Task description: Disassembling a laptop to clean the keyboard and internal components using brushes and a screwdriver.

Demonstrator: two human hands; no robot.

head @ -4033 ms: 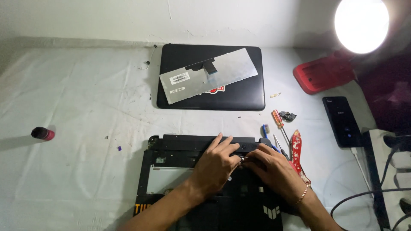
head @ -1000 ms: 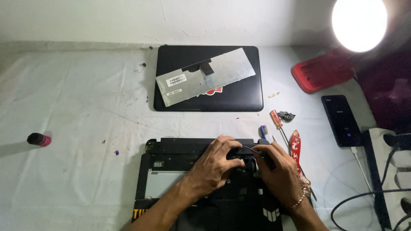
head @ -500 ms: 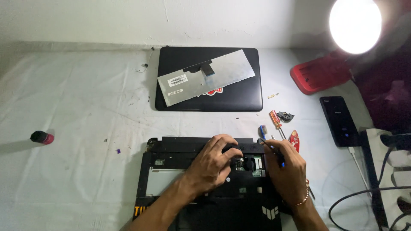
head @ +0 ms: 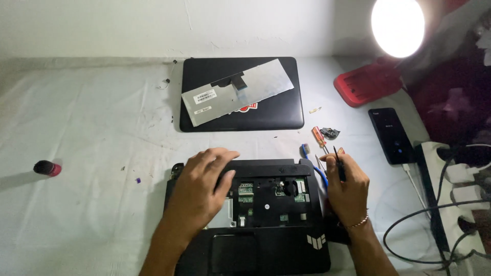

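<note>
An opened black laptop base [head: 266,204] lies in front of me with its keyboard removed, green circuit boards showing in the bay. My left hand [head: 202,186] rests flat on the base's upper left part, fingers spread. Beside the base's right edge, my right hand [head: 348,189] grips a thin black tool [head: 338,162], tip pointing up. A blue-handled tool [head: 313,162] lies just left of that hand.
A closed black laptop [head: 240,110] at the back carries a detached keyboard [head: 238,92], underside up. An orange-handled screwdriver [head: 319,137], a dark phone [head: 391,135], a red lamp base [head: 367,84], a power strip with cables [head: 455,194] sit right. A small red-black cap [head: 47,167] lies far left.
My right hand has left the middle of the laptop bay and moved to the right edge, holding the thin tool. My left hand slid to the upper left of the base.
</note>
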